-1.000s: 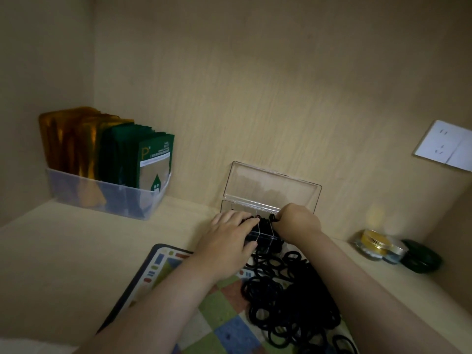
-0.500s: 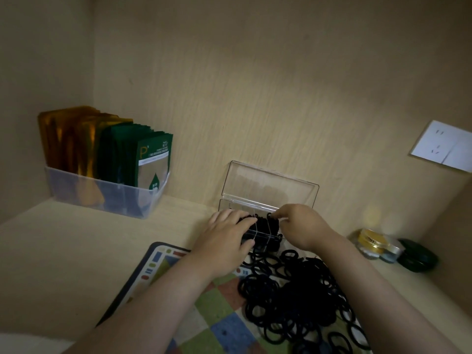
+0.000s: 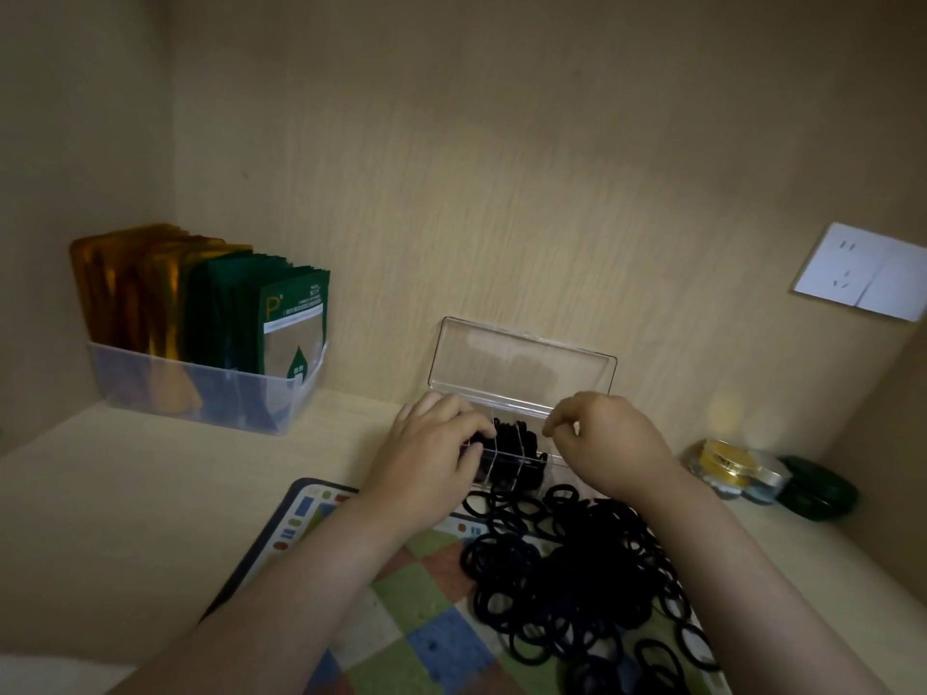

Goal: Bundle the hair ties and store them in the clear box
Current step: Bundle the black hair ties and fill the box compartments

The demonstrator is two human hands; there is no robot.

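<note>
A clear box [image 3: 521, 366] sits on the desk [image 3: 125, 519] against the back wall, its lid standing upright and open. In its middle part lie bundled hair ties [image 3: 516, 446], a dark packed lump between thin dividers. The left hand [image 3: 431, 456] lies over the box's left end, fingers gently bent and relaxed, the tips touching the bundle; its thumb is hidden. The right hand [image 3: 609, 443] hovers over the box's right end with fingers curled and thumb and forefinger tips drawn together. Nothing shows between them, so I cannot tell whether it pinches anything. Just in front of the box a loose heap of black hair ties [image 3: 577, 584] spreads over a checked mat [image 3: 401, 619] with a dark border. Well to the left, a translucent bin [image 3: 200, 388] holds upright gold packets [image 3: 125, 283] and green packets [image 3: 281, 313]. Off to the right stand a gold-topped jar [image 3: 722, 461] and, touching it or just beside it, a dark green round case [image 3: 812, 496]. A white wall socket [image 3: 863, 270] is fixed higher up on the right.
</note>
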